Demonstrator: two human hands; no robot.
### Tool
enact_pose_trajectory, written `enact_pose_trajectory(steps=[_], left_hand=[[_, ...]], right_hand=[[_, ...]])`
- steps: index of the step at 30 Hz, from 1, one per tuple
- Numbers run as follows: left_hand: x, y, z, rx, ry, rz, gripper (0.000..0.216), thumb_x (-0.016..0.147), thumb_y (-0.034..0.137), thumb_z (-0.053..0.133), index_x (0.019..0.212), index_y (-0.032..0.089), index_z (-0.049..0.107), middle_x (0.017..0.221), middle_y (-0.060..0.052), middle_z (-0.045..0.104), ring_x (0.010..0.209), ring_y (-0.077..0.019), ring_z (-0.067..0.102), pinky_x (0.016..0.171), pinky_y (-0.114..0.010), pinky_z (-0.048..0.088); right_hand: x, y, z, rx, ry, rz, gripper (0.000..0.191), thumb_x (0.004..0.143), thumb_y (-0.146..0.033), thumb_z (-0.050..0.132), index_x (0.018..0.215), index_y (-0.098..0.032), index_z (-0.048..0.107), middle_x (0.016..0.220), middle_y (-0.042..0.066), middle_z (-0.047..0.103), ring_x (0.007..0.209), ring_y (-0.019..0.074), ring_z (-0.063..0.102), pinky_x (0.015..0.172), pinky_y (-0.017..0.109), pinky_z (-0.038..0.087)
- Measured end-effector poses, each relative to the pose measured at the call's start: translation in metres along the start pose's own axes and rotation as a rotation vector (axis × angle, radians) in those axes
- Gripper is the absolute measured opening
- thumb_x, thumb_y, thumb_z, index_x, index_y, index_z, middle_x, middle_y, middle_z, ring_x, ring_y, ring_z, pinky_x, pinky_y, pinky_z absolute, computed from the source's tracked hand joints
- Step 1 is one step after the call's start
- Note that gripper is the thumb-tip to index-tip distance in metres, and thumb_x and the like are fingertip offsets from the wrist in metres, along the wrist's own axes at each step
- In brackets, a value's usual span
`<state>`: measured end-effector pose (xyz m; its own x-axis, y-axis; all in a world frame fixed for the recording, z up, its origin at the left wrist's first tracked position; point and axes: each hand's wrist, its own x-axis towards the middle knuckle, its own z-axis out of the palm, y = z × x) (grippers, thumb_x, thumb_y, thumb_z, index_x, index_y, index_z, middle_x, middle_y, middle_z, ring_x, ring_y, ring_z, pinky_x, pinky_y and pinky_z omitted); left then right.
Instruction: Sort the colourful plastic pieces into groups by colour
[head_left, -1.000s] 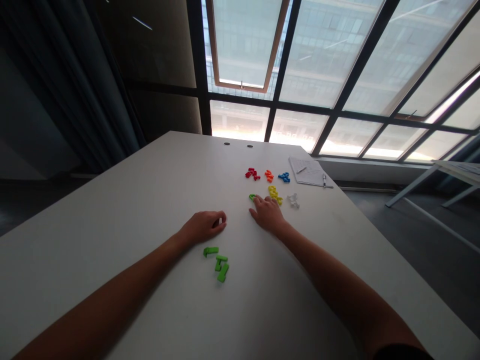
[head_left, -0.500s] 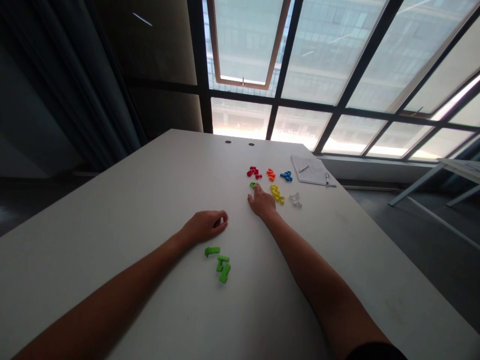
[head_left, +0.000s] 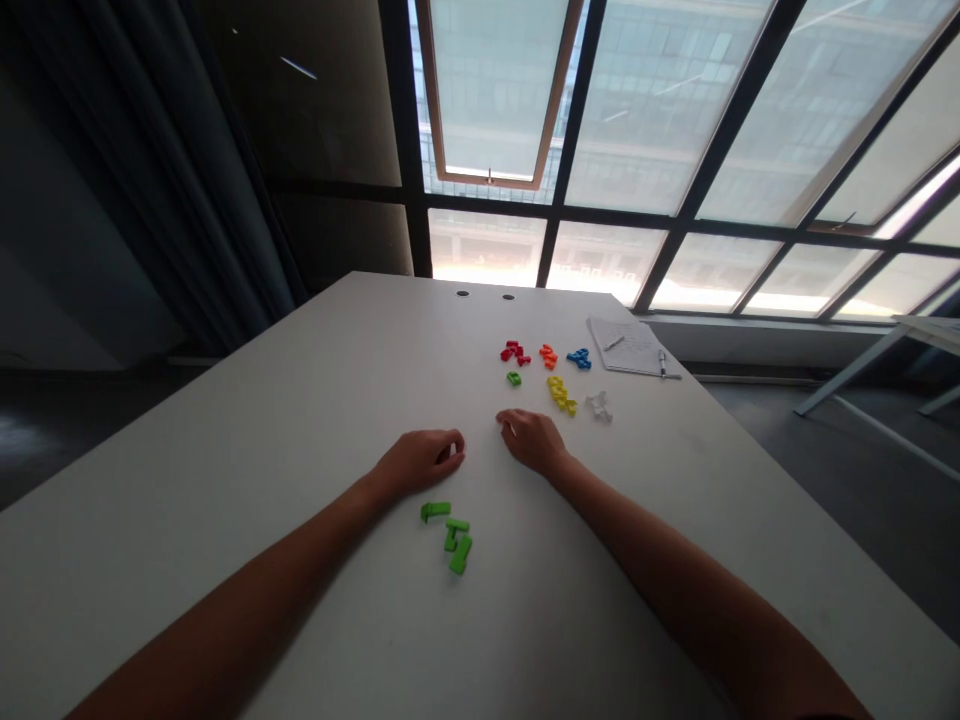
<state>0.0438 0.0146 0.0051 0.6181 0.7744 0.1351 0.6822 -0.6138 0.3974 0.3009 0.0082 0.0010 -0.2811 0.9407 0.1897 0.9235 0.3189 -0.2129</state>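
Observation:
My left hand (head_left: 420, 461) rests on the table with its fingers curled. Its thumb and forefinger form a loop, bare table shows through it, and I see nothing held. Just below it lie several loose green plastic pieces (head_left: 460, 555). My right hand (head_left: 532, 440) is low over the table, its fingers bent and a small gap between thumb and forefinger. No piece shows in it. Beyond its fingertips lies a small green piece (head_left: 514, 379) by itself. A yellow cluster (head_left: 561, 396) and a clear white cluster (head_left: 599, 406) lie to the right.
Red pieces (head_left: 515, 352), orange pieces (head_left: 548, 356) and blue pieces (head_left: 580, 358) form a row farther back. A paper pad (head_left: 630, 343) with pens lies at the table's right edge. Two round holes are near the far edge of the white table (head_left: 300, 420).
My right hand has drawn back toward me, away from the far green piece, which now shows whole on the table. My left hand keeps its pose. The view has shifted slightly.

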Motion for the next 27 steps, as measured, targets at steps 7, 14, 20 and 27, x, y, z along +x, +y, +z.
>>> enact_pose_trajectory(steps=[7, 14, 20, 27], left_hand=[[0.001, 0.001, 0.000, 0.000, 0.007, 0.011, 0.018, 0.095, 0.039, 0.056, 0.097, 0.025, 0.068, 0.075, 0.002, 0.070, 0.066, -0.0151, 0.061, 0.063, -0.026, 0.039], [0.000, 0.001, 0.002, -0.011, 0.027, -0.004, 0.017, 0.094, 0.037, 0.057, 0.097, 0.026, 0.068, 0.073, 0.003, 0.069, 0.065, -0.0144, 0.061, 0.062, -0.025, 0.039], [0.000, 0.001, 0.001, -0.010, 0.023, 0.001, 0.018, 0.094, 0.039, 0.056, 0.096, 0.025, 0.068, 0.074, 0.003, 0.069, 0.065, -0.0144, 0.061, 0.062, -0.026, 0.039], [0.001, 0.000, 0.001, 0.001, 0.010, 0.006, 0.023, 0.095, 0.042, 0.053, 0.098, 0.026, 0.068, 0.074, 0.002, 0.069, 0.065, -0.0150, 0.061, 0.062, -0.026, 0.039]], right_hand=[[-0.068, -0.026, -0.005, 0.243, -0.065, -0.461, 0.038, 0.102, -0.023, 0.041, 0.128, -0.026, 0.068, 0.130, 0.005, 0.072, 0.108, 0.0163, 0.071, 0.095, 0.027, 0.052], [-0.075, -0.067, -0.006, 0.179, -0.054, -0.660, 0.041, 0.109, -0.041, 0.040, 0.142, -0.027, 0.059, 0.142, 0.005, 0.065, 0.103, 0.0174, 0.073, 0.090, 0.031, 0.054], [-0.067, -0.062, -0.013, 0.128, -0.082, -0.555, 0.040, 0.110, -0.046, 0.039, 0.131, -0.029, 0.067, 0.135, 0.003, 0.070, 0.100, 0.0168, 0.074, 0.087, 0.027, 0.054], [-0.050, -0.028, -0.019, 0.004, -0.045, -0.090, 0.044, 0.111, -0.042, 0.032, 0.127, -0.031, 0.071, 0.138, 0.001, 0.068, 0.110, 0.0184, 0.072, 0.094, 0.029, 0.054]])
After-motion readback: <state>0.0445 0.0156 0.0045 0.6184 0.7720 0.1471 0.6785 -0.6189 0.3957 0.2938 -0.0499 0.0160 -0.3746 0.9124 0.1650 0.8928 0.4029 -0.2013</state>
